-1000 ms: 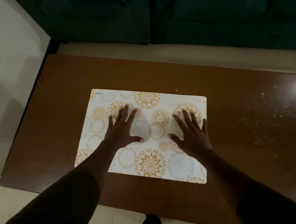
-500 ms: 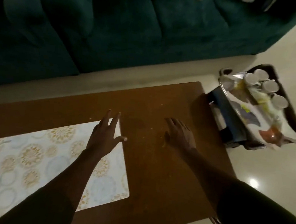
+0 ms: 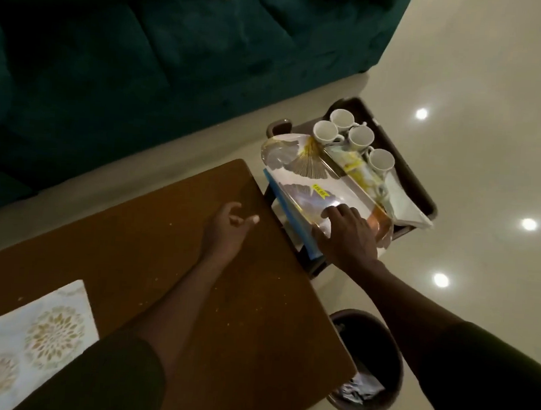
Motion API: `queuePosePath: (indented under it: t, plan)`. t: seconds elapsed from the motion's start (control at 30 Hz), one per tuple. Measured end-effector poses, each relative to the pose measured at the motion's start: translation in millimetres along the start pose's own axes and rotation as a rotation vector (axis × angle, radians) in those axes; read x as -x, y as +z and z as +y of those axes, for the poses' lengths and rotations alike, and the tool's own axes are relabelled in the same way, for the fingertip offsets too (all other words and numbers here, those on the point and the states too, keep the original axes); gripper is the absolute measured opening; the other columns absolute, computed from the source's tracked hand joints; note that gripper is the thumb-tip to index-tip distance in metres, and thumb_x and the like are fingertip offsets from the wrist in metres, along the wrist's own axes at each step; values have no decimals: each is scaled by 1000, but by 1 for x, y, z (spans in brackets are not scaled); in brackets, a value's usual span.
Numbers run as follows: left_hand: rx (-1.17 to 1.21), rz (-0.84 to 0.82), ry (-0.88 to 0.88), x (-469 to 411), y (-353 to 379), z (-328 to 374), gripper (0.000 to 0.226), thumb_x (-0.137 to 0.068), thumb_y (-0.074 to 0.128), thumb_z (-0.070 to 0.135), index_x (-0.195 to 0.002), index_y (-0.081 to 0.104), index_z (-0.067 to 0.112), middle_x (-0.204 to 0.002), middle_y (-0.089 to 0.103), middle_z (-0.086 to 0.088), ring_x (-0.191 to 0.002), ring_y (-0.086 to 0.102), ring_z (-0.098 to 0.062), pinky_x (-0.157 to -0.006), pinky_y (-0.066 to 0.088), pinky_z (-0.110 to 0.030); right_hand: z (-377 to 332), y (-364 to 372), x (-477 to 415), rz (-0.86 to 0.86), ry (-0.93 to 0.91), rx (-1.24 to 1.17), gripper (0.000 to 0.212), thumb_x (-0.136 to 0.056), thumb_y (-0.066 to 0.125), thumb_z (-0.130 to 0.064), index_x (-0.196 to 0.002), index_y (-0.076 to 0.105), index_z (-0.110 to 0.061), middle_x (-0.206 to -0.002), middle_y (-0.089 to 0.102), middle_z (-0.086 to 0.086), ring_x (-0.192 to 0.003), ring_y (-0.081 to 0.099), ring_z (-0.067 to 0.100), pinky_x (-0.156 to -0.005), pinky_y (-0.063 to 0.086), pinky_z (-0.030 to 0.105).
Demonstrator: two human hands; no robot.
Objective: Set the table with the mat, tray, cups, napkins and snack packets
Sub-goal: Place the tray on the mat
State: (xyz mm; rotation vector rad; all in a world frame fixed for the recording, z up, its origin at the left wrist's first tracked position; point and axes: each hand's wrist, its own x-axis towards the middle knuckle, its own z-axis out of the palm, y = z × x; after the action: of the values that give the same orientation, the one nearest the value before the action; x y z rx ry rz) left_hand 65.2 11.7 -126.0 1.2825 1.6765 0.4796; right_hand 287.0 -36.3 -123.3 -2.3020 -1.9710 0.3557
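Note:
The patterned mat (image 3: 29,332) lies flat at the near left of the brown table (image 3: 240,298). A white tray (image 3: 303,178) with gold fan prints rests on a dark side stand (image 3: 420,189) past the table's right end. Several white cups (image 3: 360,137) stand behind it, with white napkins (image 3: 404,201) beside them. My right hand (image 3: 347,235) lies on the tray's near end, fingers spread on its surface and thumb at its edge. My left hand (image 3: 229,230) hovers over the table's right end, loosely curled and holding nothing.
A blue flat item (image 3: 290,219) is tucked under the tray's left edge. A round dark bin (image 3: 367,365) with crumpled paper stands on the floor by the table's near right corner. A dark green sofa (image 3: 144,68) runs behind the table. The floor (image 3: 492,124) is glossy.
Both hands left the mat and moved right. My right hand went past the table's end onto the tray. The view swung right, leaving the mat at the lower left.

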Motion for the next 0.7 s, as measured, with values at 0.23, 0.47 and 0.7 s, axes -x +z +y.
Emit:
queuePosePath:
  t: [0.23, 0.47, 0.7]
  plan:
    - [540, -146, -267, -28, 78, 49, 49, -92, 64, 26, -134, 48, 8, -127, 61, -17, -100, 65, -26, -77, 56, -34, 20, 10, -3, -79, -122, -110, 38, -84, 63, -44, -110, 59, -17, -107, 60, 4, -95, 59, 20, -74, 53, 37]
    - [565, -79, -323, -47, 99, 64, 48, -90, 61, 2, -136, 47, 6, -131, 59, -17, -108, 64, -33, -52, 54, -27, 31, 6, -8, 67, -48, -372, 33, -93, 51, -45, -100, 66, -17, -96, 67, 1, -85, 61, 17, -69, 50, 32]
    - [622, 4, -302, -47, 76, 55, 49, -89, 56, -7, -135, 47, 10, -126, 60, -13, -96, 63, -25, -54, 53, -29, 61, 6, -5, 211, 345, -211, 46, -88, 54, -46, -123, 51, -17, -135, 50, 8, -127, 43, 29, -105, 36, 45]
